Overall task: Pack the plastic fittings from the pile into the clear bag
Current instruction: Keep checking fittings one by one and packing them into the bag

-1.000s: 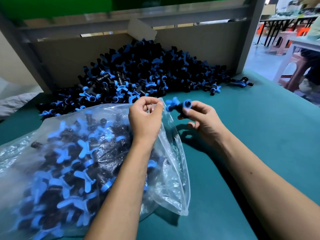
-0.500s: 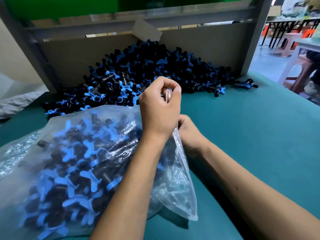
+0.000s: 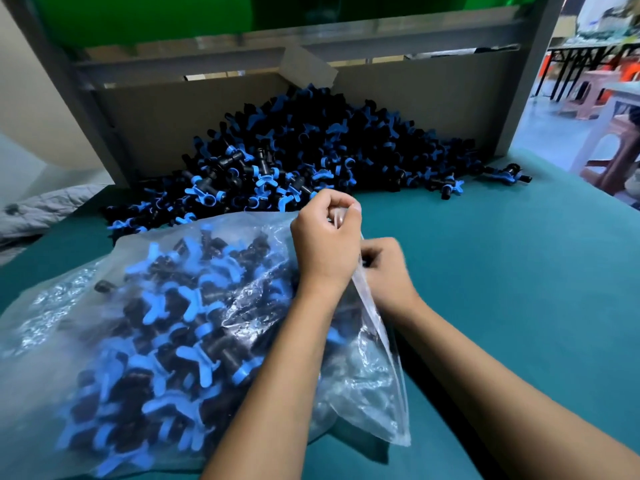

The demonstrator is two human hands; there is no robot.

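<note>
Seated at a teal table [image 3: 519, 289], a person works over a clear bag [image 3: 104, 306] lying on its side and already crowded with blue-and-black plastic fittings [image 3: 187, 327]. Left hand [image 3: 327, 242] lifts the bag's upper edge, the grip curled tight and pinching a fold of the film between thumb and fingers. Right hand [image 3: 388, 271] sits just behind that raised edge at the bag's mouth, fingers curled; what it grips, if anything, cannot be told, since the film and the left hand cover the fingertips. Beyond both hands, a large pile [image 3: 329, 150] of the same fittings is heaped against a cardboard wall [image 3: 173, 119] at the back of the table, framed by grey metal posts [image 3: 533, 81]. A few loose fittings [image 3: 505, 173] lie apart at the pile's right end. Plastic stools [image 3: 613, 157] stand on the floor at far right.
</note>
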